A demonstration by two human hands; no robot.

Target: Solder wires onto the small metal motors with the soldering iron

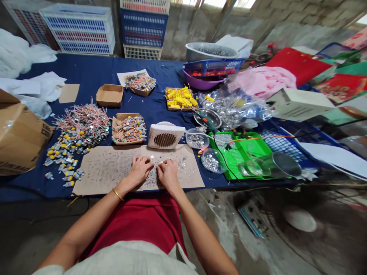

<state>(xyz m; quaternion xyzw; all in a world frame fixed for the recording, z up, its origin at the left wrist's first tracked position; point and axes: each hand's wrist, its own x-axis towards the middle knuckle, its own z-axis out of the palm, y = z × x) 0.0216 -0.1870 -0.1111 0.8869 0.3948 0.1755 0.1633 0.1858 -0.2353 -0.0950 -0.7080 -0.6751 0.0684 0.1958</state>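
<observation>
Both of my hands rest over a sheet of brown cardboard (100, 168) marked with dark spots and strewn with small shiny bits. My left hand (140, 169) has its fingers curled and pressed together; whatever they may hold is too small to make out. A short gap to the right, my right hand (168, 173) is closed in a pinch, its fingertips on or just above the cardboard. Just beyond the hands stands a white box fan with a slatted grille (166, 136). Clear bowls of small metal parts (197, 139) sit to its right.
Small wired motors (86, 124) lie heaped at left beside a large carton (21, 137). A cardboard tray of motors (129, 130) and a tray of yellow parts (181, 98) stand farther back. At right are a green basket (226, 172) and a soldering iron (210, 124) with cables.
</observation>
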